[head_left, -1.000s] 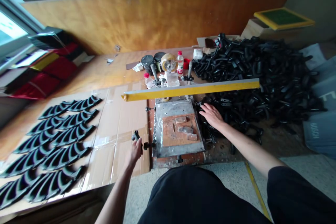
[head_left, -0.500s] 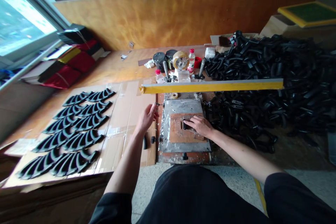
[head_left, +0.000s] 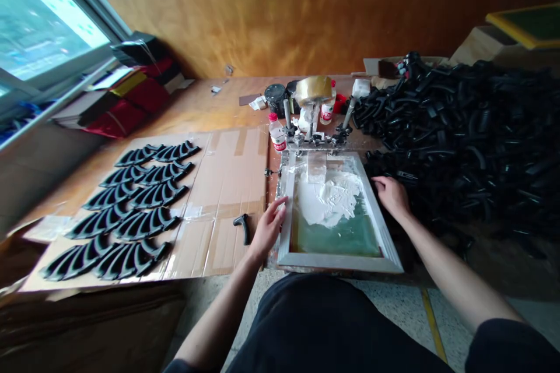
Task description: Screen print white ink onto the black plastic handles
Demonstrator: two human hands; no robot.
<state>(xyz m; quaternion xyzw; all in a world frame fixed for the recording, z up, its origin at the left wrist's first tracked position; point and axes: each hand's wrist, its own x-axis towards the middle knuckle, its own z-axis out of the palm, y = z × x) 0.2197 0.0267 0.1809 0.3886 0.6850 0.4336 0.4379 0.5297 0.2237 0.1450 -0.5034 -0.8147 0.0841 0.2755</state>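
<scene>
A metal-framed printing screen (head_left: 286, 259) lies flat over the jig in front of me, with thick white ink (head_left: 335, 201) spread on the far half of its green mesh (head_left: 328, 239). My left hand (head_left: 270, 226) is at the frame's left side, fingers stretched and apart, its fingertips at the edge. On the other side, my right hand (head_left: 392, 195) is beside the right edge with its forefinger extended and the other fingers loosely bent; contact with the frame cannot be made out. One loose black curved handle-like part (head_left: 243, 228) rests on the cardboard left of my left hand.
Rows of black curved parts (head_left: 131, 259) cover the left of the cardboard (head_left: 227, 169). A large heap of black parts (head_left: 455, 122) lies right. Behind the screen stand a clamp with a tape roll (head_left: 314, 90), a red-capped bottle (head_left: 277, 133) and a black tub (head_left: 275, 99).
The raised screen has come down flat over the jig, hiding the black part that my right hand was touching. My right hand has moved right, and my left hand to the frame's left edge.
</scene>
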